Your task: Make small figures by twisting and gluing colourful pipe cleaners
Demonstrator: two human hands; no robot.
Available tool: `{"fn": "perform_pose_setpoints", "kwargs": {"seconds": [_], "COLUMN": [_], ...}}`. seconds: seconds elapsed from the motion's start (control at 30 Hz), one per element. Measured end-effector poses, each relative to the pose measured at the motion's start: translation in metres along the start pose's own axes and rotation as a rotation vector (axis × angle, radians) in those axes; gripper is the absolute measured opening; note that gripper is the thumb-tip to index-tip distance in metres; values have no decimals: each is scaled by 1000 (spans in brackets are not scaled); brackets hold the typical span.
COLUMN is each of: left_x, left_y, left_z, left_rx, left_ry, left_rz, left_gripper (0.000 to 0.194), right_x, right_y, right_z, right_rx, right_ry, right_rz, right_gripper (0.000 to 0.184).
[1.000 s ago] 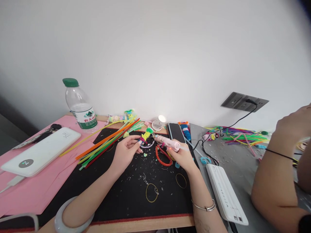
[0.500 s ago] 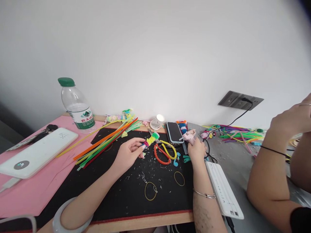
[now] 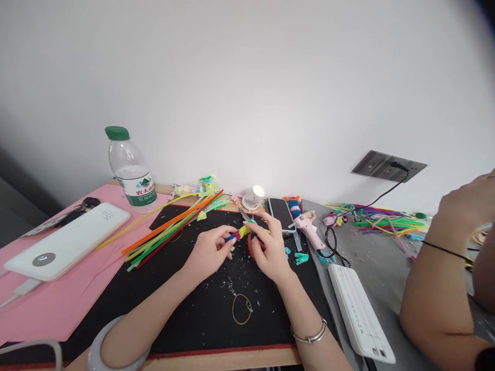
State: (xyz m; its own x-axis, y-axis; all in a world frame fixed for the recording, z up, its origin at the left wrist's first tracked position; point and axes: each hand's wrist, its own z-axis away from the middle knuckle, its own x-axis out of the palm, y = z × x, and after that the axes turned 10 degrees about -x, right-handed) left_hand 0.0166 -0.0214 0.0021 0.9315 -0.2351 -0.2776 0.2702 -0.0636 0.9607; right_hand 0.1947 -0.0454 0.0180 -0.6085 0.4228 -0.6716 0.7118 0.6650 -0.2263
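Note:
My left hand [image 3: 211, 252] pinches a small wrapped pipe-cleaner piece [image 3: 243, 231] at its blue and magenta end. Its middle is yellow, and the green tip is partly covered by my right hand [image 3: 270, 247], whose fingers close over that end. Beneath my right hand lie scissors [image 3: 250, 248] with red and yellow handles, mostly hidden. A pale pink glue gun [image 3: 310, 231] rests to the right, apart from both hands. Left of my hands, a bundle of straight pipe cleaners [image 3: 170, 232] in orange, yellow, green and red lies on the black mat [image 3: 185, 319].
A water bottle [image 3: 135, 175] and white power bank [image 3: 69, 242] stand at left on pink paper [image 3: 77, 293]. A phone [image 3: 281, 214] and paper cup [image 3: 254, 197] are near the wall. At right lie a white power strip [image 3: 359, 312], more pipe cleaners [image 3: 386, 221] and another person's arm [image 3: 436, 268].
My right hand has let go of the glue gun, now lying on the table, and moved left to the pipe-cleaner piece. My left hand keeps its hold on it. The view has shifted slightly.

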Motion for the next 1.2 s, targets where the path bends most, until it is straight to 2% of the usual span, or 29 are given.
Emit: {"fn": "perform_pose_setpoints", "kwargs": {"seconds": [0.2, 0.37, 0.7, 0.87, 1.2], "left_x": [0, 0, 0, -1, -1], "left_y": [-2, -4, 5, 5, 4], "left_z": [-1, -2, -3, -4, -4], "left_rx": [8, -5, -196, -269, -252], "left_ry": [19, 53, 61, 43, 43], "left_rz": [-36, 31, 288, 416, 391], "left_gripper": [24, 23, 32, 36, 34], "right_x": [3, 5, 8, 8, 7], "right_y": [1, 0, -1, -3, -3], "right_z": [0, 0, 0, 1, 0], "right_rx": [-30, -38, -46, -61, -54], "right_ry": [-67, -71, -129, -119, -95], "right_rz": [15, 31, 88, 106, 66], "right_gripper": [39, 38, 40, 41, 39]}}
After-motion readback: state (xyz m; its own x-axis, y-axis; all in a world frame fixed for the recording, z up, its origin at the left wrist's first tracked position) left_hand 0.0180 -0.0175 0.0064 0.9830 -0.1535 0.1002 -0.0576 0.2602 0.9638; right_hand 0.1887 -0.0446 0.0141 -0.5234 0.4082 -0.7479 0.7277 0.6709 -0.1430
